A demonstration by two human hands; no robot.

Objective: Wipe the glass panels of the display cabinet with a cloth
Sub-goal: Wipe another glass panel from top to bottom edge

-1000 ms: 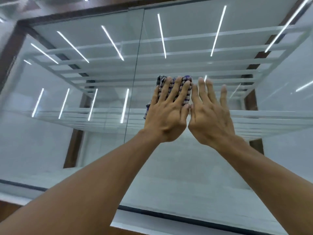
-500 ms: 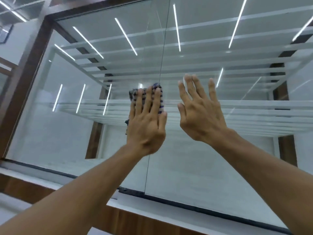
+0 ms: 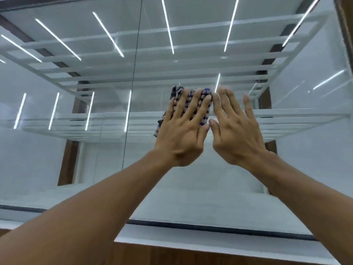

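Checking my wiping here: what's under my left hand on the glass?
A checked cloth, pressed against the glass panel by the left hand with fingers spread. Its top and left edges show past the fingers; the part beneath the palm is covered.

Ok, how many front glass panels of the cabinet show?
2: left clear glass panel, right clear glass panel under the blue checked cloth, split by a vertical seam; others may be off-frame.

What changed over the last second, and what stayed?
The left hand slid the checked cloth rightward, from the seam between panels back onto the right panel, closing the gap to the right hand. Unchanged: left hand pressing the cloth flat, right hand spread, holding nothing.
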